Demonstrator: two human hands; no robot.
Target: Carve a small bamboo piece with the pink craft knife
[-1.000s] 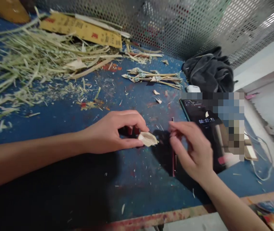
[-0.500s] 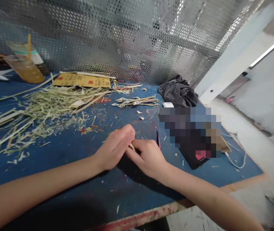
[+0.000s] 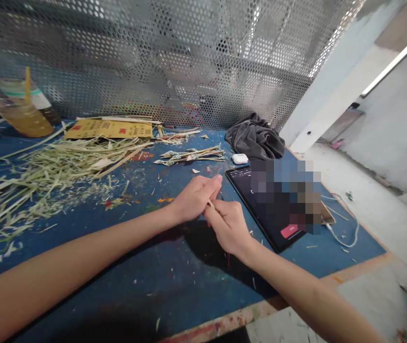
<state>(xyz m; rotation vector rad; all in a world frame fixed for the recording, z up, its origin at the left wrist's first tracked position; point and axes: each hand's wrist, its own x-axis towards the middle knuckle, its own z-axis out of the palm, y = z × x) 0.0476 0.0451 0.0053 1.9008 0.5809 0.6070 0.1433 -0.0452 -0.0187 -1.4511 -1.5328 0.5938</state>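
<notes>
My left hand (image 3: 195, 197) and my right hand (image 3: 227, 225) meet over the blue worktable (image 3: 124, 267), both curled shut around one small pale piece (image 3: 211, 204), of which only a sliver shows between the fingers. A thin dark red stick (image 3: 228, 257) lies on the table under my right hand. A tablet (image 3: 260, 209) with a dark screen lies flat just right of my hands.
A heap of green-yellow plant strips (image 3: 46, 171) covers the left of the table. A bundle of bound sticks (image 3: 192, 155), a yellow card (image 3: 108, 129), a drink cup (image 3: 23, 112), a dark cloth (image 3: 255, 138), a white earbud case (image 3: 240, 158) and a cable (image 3: 346, 228) lie around. Perforated metal mesh (image 3: 174, 62) walls the back.
My right hand came in to join my left on the pale piece. The view lifted, showing more of the mesh and table.
</notes>
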